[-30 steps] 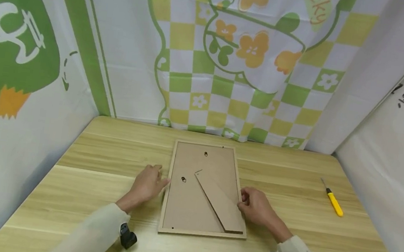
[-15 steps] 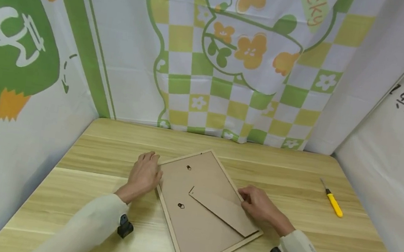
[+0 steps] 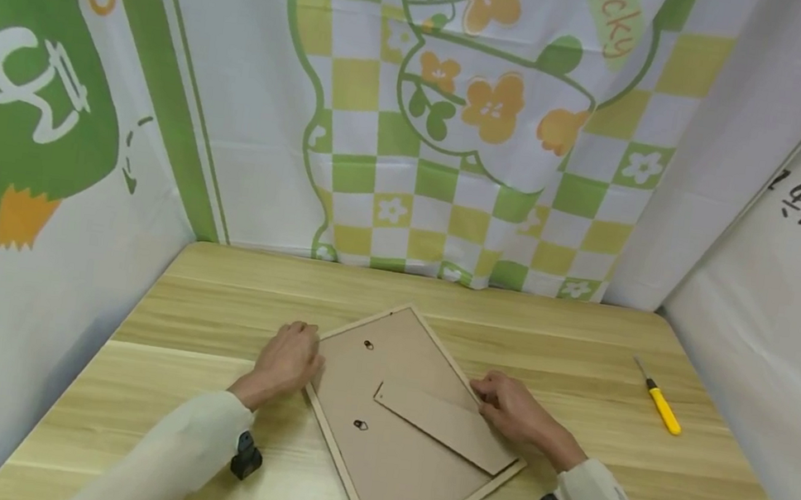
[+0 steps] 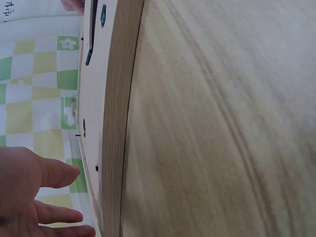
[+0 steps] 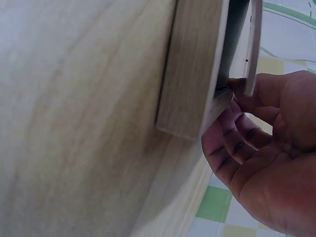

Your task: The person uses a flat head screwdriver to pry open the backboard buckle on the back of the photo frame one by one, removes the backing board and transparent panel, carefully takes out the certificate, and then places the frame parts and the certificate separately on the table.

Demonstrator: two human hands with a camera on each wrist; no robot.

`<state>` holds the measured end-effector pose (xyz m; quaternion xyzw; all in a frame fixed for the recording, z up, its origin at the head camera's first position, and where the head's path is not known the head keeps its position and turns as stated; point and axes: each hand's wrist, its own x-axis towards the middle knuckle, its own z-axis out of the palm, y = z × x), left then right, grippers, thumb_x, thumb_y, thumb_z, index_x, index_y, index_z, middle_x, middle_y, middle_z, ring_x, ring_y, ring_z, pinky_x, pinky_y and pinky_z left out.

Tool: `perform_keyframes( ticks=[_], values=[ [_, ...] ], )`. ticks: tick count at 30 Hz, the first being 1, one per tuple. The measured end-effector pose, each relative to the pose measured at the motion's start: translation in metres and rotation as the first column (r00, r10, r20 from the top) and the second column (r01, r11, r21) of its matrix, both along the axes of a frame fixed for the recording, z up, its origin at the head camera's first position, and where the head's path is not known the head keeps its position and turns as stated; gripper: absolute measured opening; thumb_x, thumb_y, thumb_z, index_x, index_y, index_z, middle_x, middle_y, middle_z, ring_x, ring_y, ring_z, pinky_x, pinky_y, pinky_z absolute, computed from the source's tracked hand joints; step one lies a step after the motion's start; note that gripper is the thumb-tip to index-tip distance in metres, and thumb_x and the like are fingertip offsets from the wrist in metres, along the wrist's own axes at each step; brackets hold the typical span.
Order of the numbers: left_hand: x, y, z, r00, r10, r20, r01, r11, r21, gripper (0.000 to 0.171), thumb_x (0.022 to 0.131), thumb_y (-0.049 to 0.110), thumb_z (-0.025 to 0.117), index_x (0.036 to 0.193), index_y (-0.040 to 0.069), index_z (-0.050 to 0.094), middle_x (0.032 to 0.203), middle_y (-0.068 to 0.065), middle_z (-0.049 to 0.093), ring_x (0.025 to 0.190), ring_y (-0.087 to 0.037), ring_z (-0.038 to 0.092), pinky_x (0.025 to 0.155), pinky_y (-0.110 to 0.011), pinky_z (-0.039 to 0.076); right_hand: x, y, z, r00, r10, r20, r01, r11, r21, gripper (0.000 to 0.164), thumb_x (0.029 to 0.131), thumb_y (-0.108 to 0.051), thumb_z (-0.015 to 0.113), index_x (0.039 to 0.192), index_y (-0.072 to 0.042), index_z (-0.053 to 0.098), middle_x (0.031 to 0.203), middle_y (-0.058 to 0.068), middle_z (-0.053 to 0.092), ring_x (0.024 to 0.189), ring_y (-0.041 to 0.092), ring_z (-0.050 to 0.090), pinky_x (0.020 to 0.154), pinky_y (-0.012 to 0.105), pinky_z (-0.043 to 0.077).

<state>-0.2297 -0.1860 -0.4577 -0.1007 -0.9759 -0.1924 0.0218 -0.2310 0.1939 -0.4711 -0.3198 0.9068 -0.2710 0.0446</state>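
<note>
A wooden picture frame lies back side up on the table, turned at a slant in the head view. Its brown backing carries a flat stand leg and two small metal hanging rings, a far ring and a near ring. At the frame's left corner rests my left hand; its fingers look extended in the left wrist view. My right hand holds the right edge beside the stand leg. In the right wrist view its curled fingers meet the frame's side, with the thumb near the leg's end.
A screwdriver with a yellow handle lies on the right of the wooden table. Printed curtains enclose the table at the back and both sides. Each wrist wears a small black camera, such as the left camera.
The picture frame has turned counter-clockwise, from nearly straight to slanted, and its near corner has come closer. My left hand has come onto its left corner. The right hand has stayed at the right edge.
</note>
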Motion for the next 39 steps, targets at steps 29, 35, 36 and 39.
perform_keyframes(
  ticks=[29,35,36,39],
  values=[
    [0.006,0.007,-0.009,0.990,-0.071,0.124,0.059,0.993,0.104,0.041,0.091,0.015,0.068,0.125,-0.006,0.057,0.086,-0.012,0.069,0.069,-0.016,0.061,0.062,-0.030,0.053,-0.016,-0.016,-0.003,0.989,0.036,-0.142,-0.016,0.990,0.138,0.039,0.087,0.010,0.058,0.123,-0.001,0.067,0.098,0.010,0.063,0.081,0.017,0.060,0.068,0.027,0.049],
    [0.007,0.005,-0.013,0.985,-0.138,0.103,0.120,0.979,0.166,0.046,0.089,0.007,0.067,0.130,-0.009,0.054,0.060,-0.001,0.055,0.050,-0.007,0.042,0.049,-0.021,0.034,-0.021,-0.019,-0.004,0.986,0.006,-0.166,0.020,0.988,0.151,0.041,0.084,0.012,0.058,0.120,-0.004,0.070,0.098,0.009,0.065,0.085,0.021,0.063,0.071,0.030,0.052],
    [0.008,0.005,-0.013,0.985,-0.141,0.095,0.124,0.978,0.170,0.046,0.089,0.006,0.067,0.130,-0.010,0.054,0.058,0.000,0.052,0.048,-0.007,0.040,0.049,-0.021,0.033,-0.022,-0.019,-0.004,0.986,0.002,-0.167,0.023,0.988,0.152,0.041,0.084,0.012,0.058,0.119,-0.004,0.071,0.098,0.009,0.065,0.085,0.021,0.063,0.071,0.030,0.052],
    [0.011,0.005,-0.014,0.989,-0.118,0.091,0.099,0.977,0.191,0.046,0.088,0.004,0.066,0.130,-0.010,0.055,0.061,0.002,0.052,0.050,-0.007,0.043,0.049,-0.021,0.035,-0.024,-0.020,-0.004,0.986,0.002,-0.166,0.023,0.988,0.150,0.039,0.085,0.011,0.058,0.119,-0.005,0.071,0.097,0.009,0.066,0.085,0.021,0.063,0.071,0.031,0.052]
  ],
)
